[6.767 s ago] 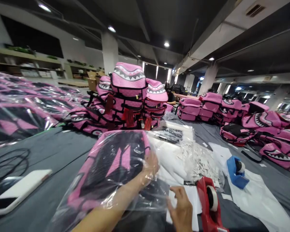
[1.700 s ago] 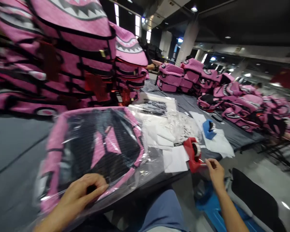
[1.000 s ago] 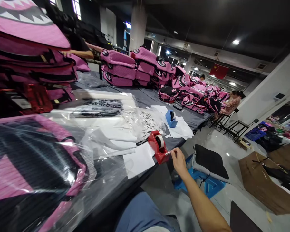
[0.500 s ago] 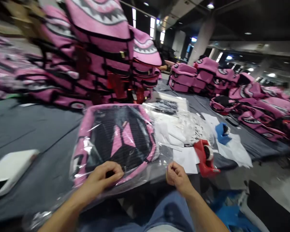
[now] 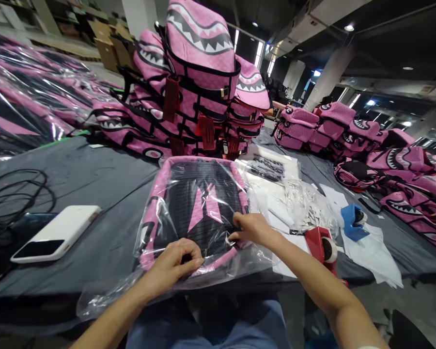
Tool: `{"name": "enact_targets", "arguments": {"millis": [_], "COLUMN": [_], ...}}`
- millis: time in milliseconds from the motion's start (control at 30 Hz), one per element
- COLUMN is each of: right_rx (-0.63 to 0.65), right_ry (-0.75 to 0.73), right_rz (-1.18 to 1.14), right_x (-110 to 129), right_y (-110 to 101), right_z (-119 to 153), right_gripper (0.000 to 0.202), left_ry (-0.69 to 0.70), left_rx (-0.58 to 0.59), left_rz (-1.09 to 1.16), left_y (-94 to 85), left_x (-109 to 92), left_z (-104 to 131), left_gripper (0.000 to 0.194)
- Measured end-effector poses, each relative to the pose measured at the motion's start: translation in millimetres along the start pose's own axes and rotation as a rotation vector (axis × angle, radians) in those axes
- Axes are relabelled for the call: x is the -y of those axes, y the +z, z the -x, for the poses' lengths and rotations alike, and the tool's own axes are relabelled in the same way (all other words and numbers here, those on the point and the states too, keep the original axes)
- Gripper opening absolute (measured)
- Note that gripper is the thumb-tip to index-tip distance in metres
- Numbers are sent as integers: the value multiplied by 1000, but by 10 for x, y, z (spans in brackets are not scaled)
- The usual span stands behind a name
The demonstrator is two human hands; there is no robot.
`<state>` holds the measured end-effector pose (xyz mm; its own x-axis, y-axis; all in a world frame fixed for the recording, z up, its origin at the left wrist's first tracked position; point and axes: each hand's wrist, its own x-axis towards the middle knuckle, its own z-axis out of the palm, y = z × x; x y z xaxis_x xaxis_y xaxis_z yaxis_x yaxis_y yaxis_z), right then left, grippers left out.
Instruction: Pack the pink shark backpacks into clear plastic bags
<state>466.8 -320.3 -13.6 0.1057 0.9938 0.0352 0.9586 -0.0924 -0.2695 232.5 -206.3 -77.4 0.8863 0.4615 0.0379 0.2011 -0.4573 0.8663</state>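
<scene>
A pink and black backpack [image 5: 181, 213] lies back-side up on the table in front of me, inside a clear plastic bag [image 5: 109, 295]. My left hand [image 5: 178, 259] rests on its near edge, thumb and curled fingers closed on the plastic. At the near right corner, my right hand [image 5: 249, 229] has its fingers bent in a pinch on the plastic film. The bag's loose end spreads out to the lower left, and more slack film lies right of the backpack.
Stacked pink backpacks [image 5: 199, 72] rise behind; bagged ones [image 5: 22, 92] lie left. A white power bank [image 5: 60, 232] and black cable [image 5: 18, 194] are at left. To the right sit a red tape dispenser [image 5: 321, 249], a blue dispenser [image 5: 353, 220] and white papers [image 5: 290, 247].
My right hand has moved left and up, from beside the backpack onto its near right corner. My left hand stays on the near edge. The view has turned left.
</scene>
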Motion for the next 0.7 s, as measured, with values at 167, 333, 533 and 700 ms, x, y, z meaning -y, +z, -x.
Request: {"name": "enact_targets", "arguments": {"millis": [167,333,533,700], "right_rx": [-10,276,213,-91], "right_ry": [-155,-95,-78,-195], "right_rz": [-5,14,-53,-255], "right_x": [148,196,113,131], "right_y": [174,257,259,267], "right_z": [301,77,40,505], "right_gripper": [36,47,48,35], "left_ry": [38,288,342,167], "left_rx": [32,-137,-381,-297], "left_rz": [-39,-329,-676,-485], "left_y": [20,8,-211,-226], "left_x": [63,215,567,621], "left_z": [-15,145,570,665], "left_gripper": [38,29,27,32]}}
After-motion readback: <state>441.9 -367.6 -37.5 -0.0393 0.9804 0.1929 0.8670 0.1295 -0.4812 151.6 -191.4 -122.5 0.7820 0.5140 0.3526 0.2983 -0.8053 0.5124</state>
